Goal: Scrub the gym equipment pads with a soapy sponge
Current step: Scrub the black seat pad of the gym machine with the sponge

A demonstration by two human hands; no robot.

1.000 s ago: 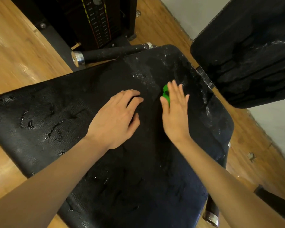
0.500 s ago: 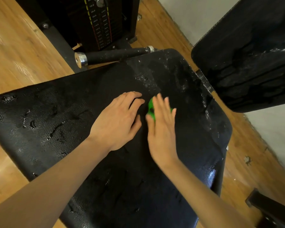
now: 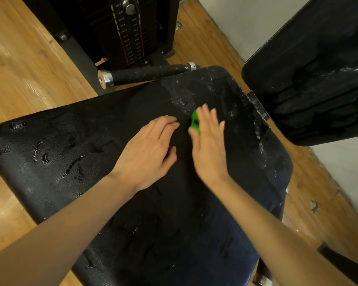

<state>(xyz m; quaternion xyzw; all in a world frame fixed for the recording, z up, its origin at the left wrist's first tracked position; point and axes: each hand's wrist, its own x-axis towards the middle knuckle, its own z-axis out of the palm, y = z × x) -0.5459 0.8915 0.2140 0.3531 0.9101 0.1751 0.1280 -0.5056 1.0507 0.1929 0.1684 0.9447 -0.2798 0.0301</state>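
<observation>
**Now mid-scrub on the seat pad, sponge under my right hand**

Currently the green sponge (image 3: 194, 121) sits on the black seat pad (image 3: 70, 153), pressed down by my right hand (image 3: 210, 145). The fingers lie straight and flat over it, so the hand is open and pressing, not gripping; only the sponge's left edge shows past my thumb. My left hand (image 3: 147, 155) rests palm-down on the pad just beside the right, fingers relaxed, holding nothing, apparently bracing.

Pad condition: soap flecks and wet streaks lie around and beyond the sponge toward the far right corner. Droplets sit on the left part of the pad. The near part looks darker and less sudsy, though I cannot tell whether it has been covered.

Step in hand, as I judge it: scrubbing the seat pad, partway through.

Next move calls for steady downward pressure while sliding the sponge across the less soapy area. The wet vinyl likely lets it slip from under a flat palm. The back pad (image 3: 310, 83), upper right, shows wet marks too.
</observation>
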